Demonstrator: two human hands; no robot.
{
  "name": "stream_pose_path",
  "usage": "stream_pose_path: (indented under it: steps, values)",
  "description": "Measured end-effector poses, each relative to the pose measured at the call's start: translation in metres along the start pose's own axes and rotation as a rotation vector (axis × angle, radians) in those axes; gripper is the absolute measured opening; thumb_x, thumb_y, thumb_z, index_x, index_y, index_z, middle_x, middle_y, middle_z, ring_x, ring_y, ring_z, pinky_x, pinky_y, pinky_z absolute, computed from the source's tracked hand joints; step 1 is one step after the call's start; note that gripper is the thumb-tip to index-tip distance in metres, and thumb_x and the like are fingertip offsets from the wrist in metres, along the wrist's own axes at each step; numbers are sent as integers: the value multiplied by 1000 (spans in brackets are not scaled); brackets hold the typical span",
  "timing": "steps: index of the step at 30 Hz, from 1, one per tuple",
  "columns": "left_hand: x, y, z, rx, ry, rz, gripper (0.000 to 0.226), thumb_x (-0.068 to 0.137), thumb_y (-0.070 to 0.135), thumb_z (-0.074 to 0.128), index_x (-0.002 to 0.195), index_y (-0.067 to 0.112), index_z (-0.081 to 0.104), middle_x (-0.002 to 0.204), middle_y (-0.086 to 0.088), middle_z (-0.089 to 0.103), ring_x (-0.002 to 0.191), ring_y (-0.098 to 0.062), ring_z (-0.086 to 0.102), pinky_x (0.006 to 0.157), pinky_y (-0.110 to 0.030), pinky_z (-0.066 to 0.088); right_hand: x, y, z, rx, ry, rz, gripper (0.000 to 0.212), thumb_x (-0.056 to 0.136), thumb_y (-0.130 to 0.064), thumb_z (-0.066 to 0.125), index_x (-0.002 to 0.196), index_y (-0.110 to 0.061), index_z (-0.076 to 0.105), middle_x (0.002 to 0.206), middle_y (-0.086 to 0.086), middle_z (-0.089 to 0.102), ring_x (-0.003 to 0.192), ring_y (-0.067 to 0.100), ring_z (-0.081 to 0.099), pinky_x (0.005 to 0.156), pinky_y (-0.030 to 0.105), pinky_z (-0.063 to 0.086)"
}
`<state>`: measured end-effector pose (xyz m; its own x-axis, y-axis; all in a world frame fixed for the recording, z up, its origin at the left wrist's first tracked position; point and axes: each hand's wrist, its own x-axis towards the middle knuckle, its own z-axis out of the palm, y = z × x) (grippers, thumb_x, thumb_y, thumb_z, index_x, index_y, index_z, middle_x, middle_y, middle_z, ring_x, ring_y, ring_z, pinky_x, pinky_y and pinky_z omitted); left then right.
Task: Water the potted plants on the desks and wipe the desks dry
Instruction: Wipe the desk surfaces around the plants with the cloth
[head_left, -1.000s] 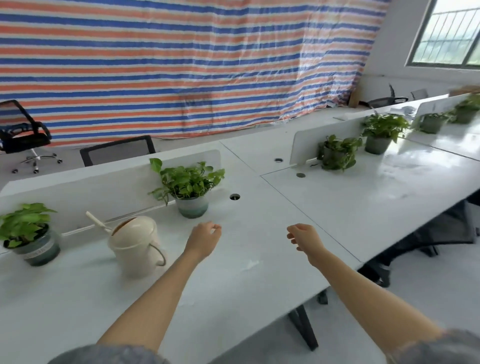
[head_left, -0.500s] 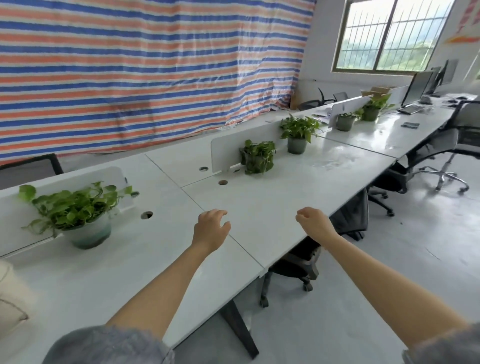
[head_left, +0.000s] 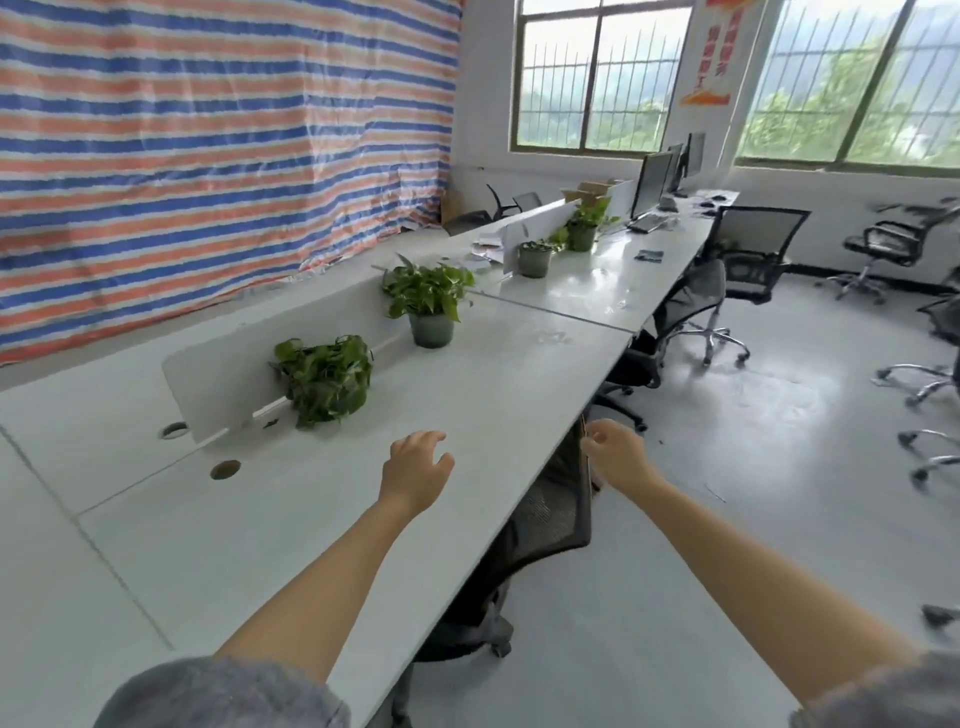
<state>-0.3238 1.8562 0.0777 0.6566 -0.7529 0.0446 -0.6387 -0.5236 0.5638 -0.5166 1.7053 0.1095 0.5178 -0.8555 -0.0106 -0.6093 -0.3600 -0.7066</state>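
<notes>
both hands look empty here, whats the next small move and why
Probably keep walking along the desk toward the dark cloth lying near the far end. Both the left hand and right hand are empty, and water puddles glisten past the nearest potted plant, so wiping seems to need a cloth first.
</notes>
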Motion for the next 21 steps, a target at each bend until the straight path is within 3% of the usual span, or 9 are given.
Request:
stream_pose_path:
  steps: [5, 12, 14, 18, 21]
  values:
    - [89, 81, 76, 23, -96, 77, 43, 95, 26, 41, 136, 14, 44, 145, -5, 42, 136, -26, 29, 108, -38, 29, 78, 86, -57, 9, 121, 97, 33, 94, -16, 45, 123, -5, 56, 120, 11, 61, 105, 23, 55, 80, 24, 37]
    - [209, 203, 170, 27, -66, 92, 43, 95, 25, 42, 136, 14, 44, 145, -7, 41, 135, -27, 30, 108, -38, 30, 216, 190, -156, -8, 137, 97, 29, 92, -16, 45, 115, -4, 60, 116, 14, 63, 106, 28, 57, 83, 31, 43]
    - [234, 233, 186, 17, -57, 66, 42, 95, 24, 42, 136, 13, 44, 145, -8, 41, 135, -28, 31, 107, -39, 30, 250, 204, -187, -24, 143, 84, 29, 92, -15, 46, 114, -3, 61, 116, 16, 64, 108, 30, 57, 89, 34, 44]
    - [290, 287, 218, 28, -53, 29, 42, 94, 23, 41, 136, 14, 44, 144, -8, 42, 134, -28, 31, 107, -39, 30, 330, 229, -237, -21, 163, 52, 28, 92, -15, 47, 110, 0, 62, 109, 20, 67, 100, 36, 61, 85, 36, 47]
    - [344, 316, 245, 46, -49, 4, 42, 95, 24, 41, 136, 14, 44, 144, -8, 42, 134, -28, 31, 107, -39, 31, 395, 251, -250, -10, 112, 13, 30, 91, -14, 49, 114, 3, 60, 114, 20, 64, 106, 33, 58, 88, 32, 43]
